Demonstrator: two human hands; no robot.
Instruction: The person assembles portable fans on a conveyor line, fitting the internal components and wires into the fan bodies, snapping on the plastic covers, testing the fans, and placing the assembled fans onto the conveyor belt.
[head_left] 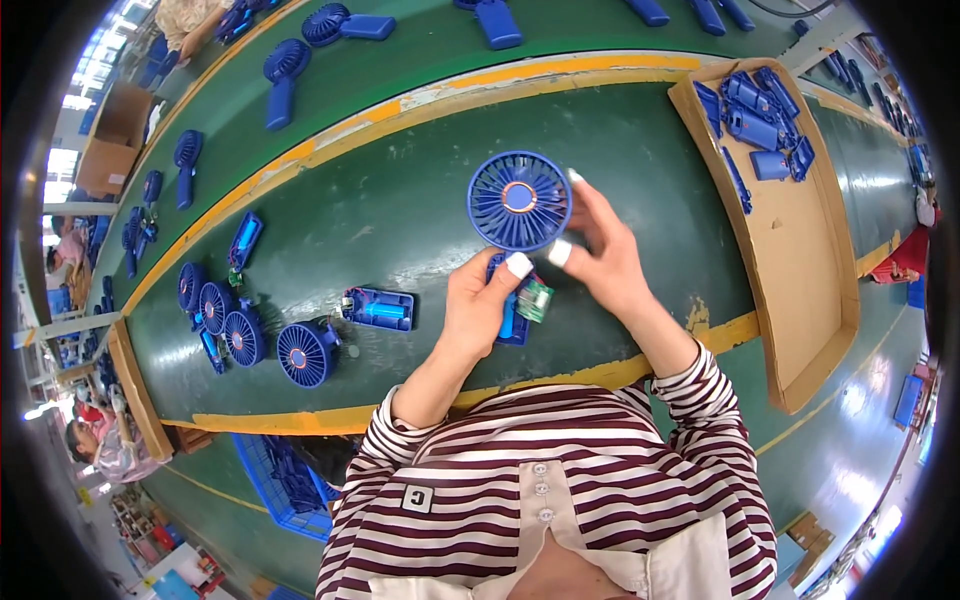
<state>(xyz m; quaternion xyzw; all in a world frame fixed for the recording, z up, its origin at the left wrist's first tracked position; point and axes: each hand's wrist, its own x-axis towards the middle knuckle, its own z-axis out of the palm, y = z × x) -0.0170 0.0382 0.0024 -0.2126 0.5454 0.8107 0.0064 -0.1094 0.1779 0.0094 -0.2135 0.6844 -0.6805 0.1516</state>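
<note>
Both my hands hold one blue hand-held fan above the green belt. Its round grille head faces up at me. My right hand grips the head's right edge with white-taped fingertips. My left hand holds the open blue handle, where a small green circuit board sticks out to the right.
Left of my hands lie an open handle half with a battery and several fan heads. A cardboard tray with blue handle covers stands at the right. More fans lie on the far belt. A blue crate sits below the table edge.
</note>
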